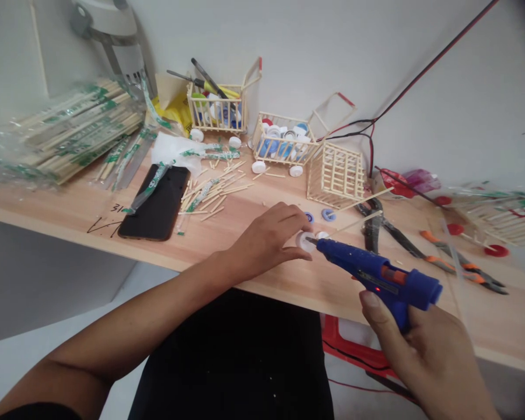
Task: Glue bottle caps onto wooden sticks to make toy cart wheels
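Note:
My right hand (433,350) is wrapped round the handle of a blue hot glue gun (376,268), and a small red light glows on its side. The gun's nozzle meets a white bottle cap (304,242). Thumb and fingers of my left hand (273,236) pinch that cap close to the tabletop. Beside my left fingertips lie a blue cap (309,217), another blue cap with a stick in it (329,214) and a smaller white cap (322,235). Just behind stands a basket frame of thin wooden sticks (336,172).
Two stick carts (221,111) (284,140) filled with bottle caps stand at the back. Cut sticks (219,189) and a black phone (155,204) lie left; wrapped chopsticks (79,128) are farther left. Pliers (472,268) and another cart (503,216) are right. Cables cross the back.

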Available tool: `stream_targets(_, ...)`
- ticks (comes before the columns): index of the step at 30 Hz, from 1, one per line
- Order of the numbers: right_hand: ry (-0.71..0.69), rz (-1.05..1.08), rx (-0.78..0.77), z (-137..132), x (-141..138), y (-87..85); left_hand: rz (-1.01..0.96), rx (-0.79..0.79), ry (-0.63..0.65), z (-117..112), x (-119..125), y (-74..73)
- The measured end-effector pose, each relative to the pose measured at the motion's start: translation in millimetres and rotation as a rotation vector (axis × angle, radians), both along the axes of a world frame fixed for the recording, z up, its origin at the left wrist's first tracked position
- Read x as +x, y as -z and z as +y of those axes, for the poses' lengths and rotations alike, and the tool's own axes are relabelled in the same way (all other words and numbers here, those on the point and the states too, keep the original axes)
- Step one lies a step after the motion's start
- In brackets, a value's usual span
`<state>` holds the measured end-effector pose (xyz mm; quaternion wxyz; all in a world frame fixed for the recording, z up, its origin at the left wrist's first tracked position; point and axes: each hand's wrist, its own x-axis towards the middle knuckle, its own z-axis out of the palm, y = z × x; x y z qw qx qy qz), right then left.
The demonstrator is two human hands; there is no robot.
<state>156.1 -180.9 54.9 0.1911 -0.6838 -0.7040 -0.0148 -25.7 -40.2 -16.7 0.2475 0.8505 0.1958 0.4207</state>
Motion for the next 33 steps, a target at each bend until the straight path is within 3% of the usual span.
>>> stream_targets(17, 0.018, -0.016, -0.033, -5.9, 7.4, 1.6, 0.010, -0.001, 0.006, 1.8, 1.2, 3.1)
stream_targets(33, -0.053, -0.021, -0.010, -4.1, 2.8, 0.7, 0.011, 0.043, 0.005, 1.7, 0.9, 3.1)
